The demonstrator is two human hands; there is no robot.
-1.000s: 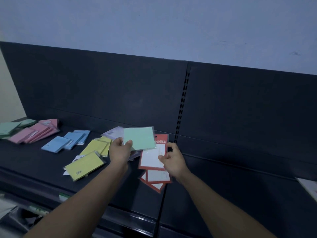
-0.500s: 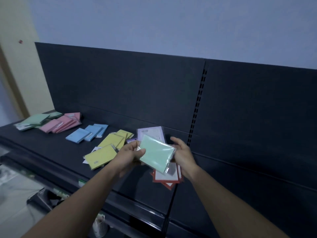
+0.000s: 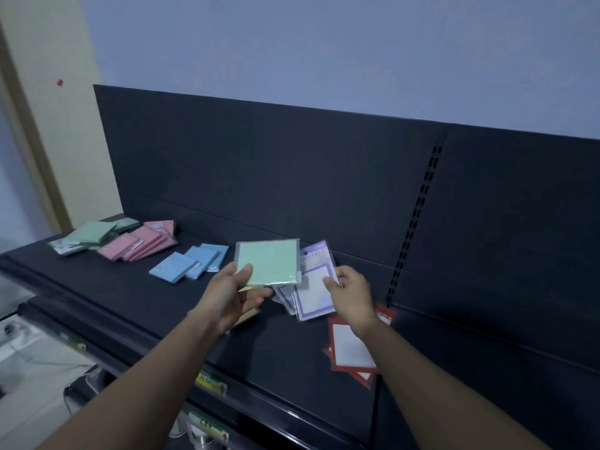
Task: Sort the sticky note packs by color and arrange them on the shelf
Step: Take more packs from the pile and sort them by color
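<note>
My left hand (image 3: 231,295) pinches a light green sticky note pack (image 3: 268,262) above the dark shelf (image 3: 136,300), thumb on its near corner. My right hand (image 3: 352,295) touches the right edge of a purple-bordered pack (image 3: 314,292) lying on other purple packs; I cannot tell whether it grips it. Red-bordered packs (image 3: 352,352) lie under my right forearm. Farther left lie blue packs (image 3: 190,263), pink packs (image 3: 141,243) and a green pile (image 3: 92,235). Yellow packs (image 3: 248,316) are mostly hidden behind my left hand.
The shelf's dark back panel (image 3: 292,177) rises behind the packs, with a slotted upright (image 3: 414,222) to the right. The shelf's front edge carries price labels (image 3: 212,383). A cream wall (image 3: 48,108) stands at the left end.
The view has swung left. My right hand let go of the green pack and dropped to the purple packs. My left hand raised the green pack and carried it leftward.
</note>
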